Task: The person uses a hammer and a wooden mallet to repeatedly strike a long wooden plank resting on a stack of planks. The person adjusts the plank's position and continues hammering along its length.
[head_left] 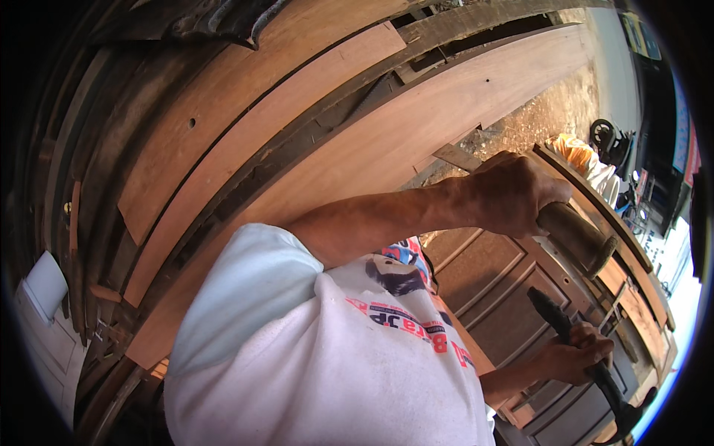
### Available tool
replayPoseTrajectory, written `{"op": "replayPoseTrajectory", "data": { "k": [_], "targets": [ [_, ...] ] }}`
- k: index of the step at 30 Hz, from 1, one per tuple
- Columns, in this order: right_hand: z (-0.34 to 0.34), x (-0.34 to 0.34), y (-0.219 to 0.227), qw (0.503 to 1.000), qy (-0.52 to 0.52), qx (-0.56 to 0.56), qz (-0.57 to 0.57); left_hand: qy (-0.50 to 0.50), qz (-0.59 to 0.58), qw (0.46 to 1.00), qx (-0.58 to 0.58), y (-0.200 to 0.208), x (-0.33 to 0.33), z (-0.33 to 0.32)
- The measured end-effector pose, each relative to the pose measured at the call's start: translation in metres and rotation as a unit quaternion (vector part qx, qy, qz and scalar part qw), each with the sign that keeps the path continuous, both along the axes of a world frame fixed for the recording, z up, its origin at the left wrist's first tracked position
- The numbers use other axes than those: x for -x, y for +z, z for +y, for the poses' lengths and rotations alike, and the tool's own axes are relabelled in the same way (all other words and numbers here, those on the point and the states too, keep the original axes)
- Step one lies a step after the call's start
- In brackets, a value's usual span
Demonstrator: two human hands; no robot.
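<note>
My left hand (513, 193) is closed around a thick brown cylindrical wooden handle (576, 234) with a wider collar at its far end. Lower down, my right hand (576, 355) grips a long dark tool (554, 308) that runs from above the fist down toward the picture's lower right. Both hands hover over a brown wooden door (491, 286) with raised rectangular panels. The working ends of both tools are hidden or too small to make out. My white printed T-shirt (320, 364) fills the lower middle.
Long reddish wooden planks (387, 141) and darker boards (97, 171) lie stacked across the upper left. A strip of gravel ground (550, 111) lies beyond them. A parked motorbike (610, 141) and an orange-and-white bundle (580, 156) sit at the right.
</note>
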State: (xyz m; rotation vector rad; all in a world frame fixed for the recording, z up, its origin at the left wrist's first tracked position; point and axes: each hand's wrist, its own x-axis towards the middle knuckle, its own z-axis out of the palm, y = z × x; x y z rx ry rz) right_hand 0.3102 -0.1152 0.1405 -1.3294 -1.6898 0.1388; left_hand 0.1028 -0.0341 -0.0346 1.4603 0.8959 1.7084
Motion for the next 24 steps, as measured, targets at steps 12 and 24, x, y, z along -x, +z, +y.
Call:
{"op": "replayPoseTrajectory", "data": {
  "k": [12, 24],
  "targets": [
    [-0.024, 0.012, -0.058, 0.970, -0.087, 0.208, -0.088, 0.013, 0.023, 0.999, 0.045, 0.011, -0.008, 0.016],
    [-0.022, -0.003, -0.066, 0.974, -0.104, 0.198, -0.049, 0.012, 0.031, 0.999, -0.009, 0.006, -0.002, -0.009]
  ]
}}
